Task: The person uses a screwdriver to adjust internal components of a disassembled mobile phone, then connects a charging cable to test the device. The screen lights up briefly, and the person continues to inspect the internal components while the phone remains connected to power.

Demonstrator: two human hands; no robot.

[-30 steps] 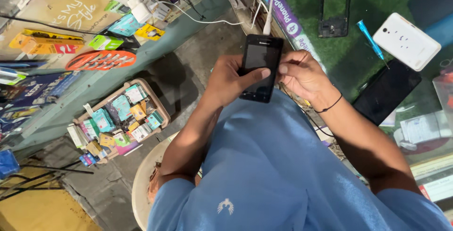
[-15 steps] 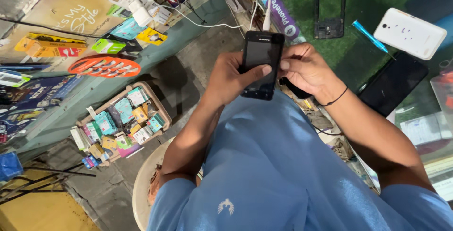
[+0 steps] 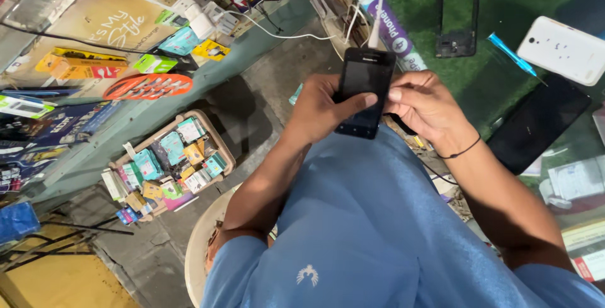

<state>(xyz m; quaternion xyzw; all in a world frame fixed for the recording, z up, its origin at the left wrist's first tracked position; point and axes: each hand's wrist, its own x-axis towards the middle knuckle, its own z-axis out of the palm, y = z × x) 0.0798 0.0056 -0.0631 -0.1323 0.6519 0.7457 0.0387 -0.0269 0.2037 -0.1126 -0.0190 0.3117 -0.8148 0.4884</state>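
Currently: both hands are gripping a black phone point(image 3: 364, 91), left hand point(image 3: 321, 109) and right hand point(image 3: 423, 105) thumbs pressing its dark screen (assembled, switched off); a bare phone frame point(image 3: 458, 15) is lying apart.

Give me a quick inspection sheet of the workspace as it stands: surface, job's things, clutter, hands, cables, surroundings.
Surface: green mat under glass, at right.
Job's things: black phone, screen dark, held over the lap.
Clutter: empty phone frame, white phone, blue tool, black panel on the mat.
Hands: left hand and right hand both grip the black phone, thumbs on its screen.
Cables: white cable runs along the floor edge.
Surroundings: basket of small boxes on the floor; packaged goods on the left shelf.
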